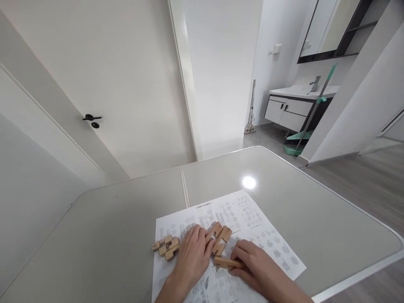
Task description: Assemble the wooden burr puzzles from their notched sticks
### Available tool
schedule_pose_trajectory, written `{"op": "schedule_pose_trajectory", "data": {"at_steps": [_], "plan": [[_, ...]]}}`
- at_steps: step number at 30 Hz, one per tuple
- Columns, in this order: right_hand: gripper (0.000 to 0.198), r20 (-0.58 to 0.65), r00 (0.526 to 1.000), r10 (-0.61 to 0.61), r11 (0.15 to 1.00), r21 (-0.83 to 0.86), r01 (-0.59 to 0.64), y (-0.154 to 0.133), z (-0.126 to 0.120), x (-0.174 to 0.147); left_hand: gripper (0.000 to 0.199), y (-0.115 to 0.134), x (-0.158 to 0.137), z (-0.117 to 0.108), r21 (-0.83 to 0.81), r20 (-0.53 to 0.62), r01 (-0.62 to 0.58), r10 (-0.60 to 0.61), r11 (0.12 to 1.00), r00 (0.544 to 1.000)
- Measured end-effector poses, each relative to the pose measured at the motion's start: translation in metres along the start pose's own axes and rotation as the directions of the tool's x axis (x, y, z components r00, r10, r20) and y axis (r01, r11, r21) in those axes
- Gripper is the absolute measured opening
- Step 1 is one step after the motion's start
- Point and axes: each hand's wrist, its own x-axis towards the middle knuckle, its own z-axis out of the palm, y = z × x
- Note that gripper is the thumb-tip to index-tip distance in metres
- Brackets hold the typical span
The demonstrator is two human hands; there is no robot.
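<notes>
My left hand point(193, 254) is closed, thumb and fingers around the near end of a notched wooden puzzle piece point(217, 227) that has a dark mark on it. Right beside that piece lies a second notched wooden piece point(222, 240), marked with a number, close to my left thumb. Between the fingers and thumb of my right hand point(248, 263) is a wooden puzzle stick point(223, 262), its free end pointing left. A cluster of notched wooden pieces point(167, 247) rests left of my left hand, which partly hides it. Under everything lies a printed sheet point(252, 219) of small grey block drawings.
The sheet lies on a grey table point(120, 227) with a pale rim and a seam point(184, 187). Beyond it are a white door point(142, 84) with a black handle, a washbasin cabinet point(288, 110), a mop point(251, 109) and a green broom and dustpan point(296, 143).
</notes>
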Motion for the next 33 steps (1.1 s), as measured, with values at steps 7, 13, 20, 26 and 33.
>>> {"op": "schedule_pose_trajectory", "data": {"at_steps": [7, 13, 20, 26, 33], "plan": [[0.013, -0.093, 0.995, 0.030, 0.994, 0.108, -0.020, 0.005, 0.003, -0.009, 0.016, -0.007, -0.001, 0.010, -0.019, -0.138, -0.059, 0.056, 0.998, 0.989], [0.023, -0.246, 0.961, 0.128, 0.963, 0.262, -0.061, 0.015, 0.010, -0.023, 0.013, -0.001, 0.000, 0.009, -0.025, -0.191, -0.095, 0.088, 0.995, 0.978], [0.043, -0.349, 0.854, 0.385, 0.828, 0.539, -0.153, 0.013, 0.026, -0.028, 0.020, 0.018, -0.002, 0.019, 0.076, -0.166, -0.135, 0.146, 0.988, 0.975], [0.050, -0.437, 0.769, 0.466, 0.782, 0.611, -0.127, -0.005, 0.023, -0.023, 0.019, 0.025, 0.000, 0.017, -0.005, -0.105, -0.230, 0.228, 0.973, 0.968], [0.049, -0.449, 0.728, 0.518, 0.770, 0.616, -0.167, -0.010, 0.019, -0.016, 0.041, 0.013, -0.011, -0.003, -0.676, 0.178, 0.098, 0.034, 0.731, 0.983]]}}
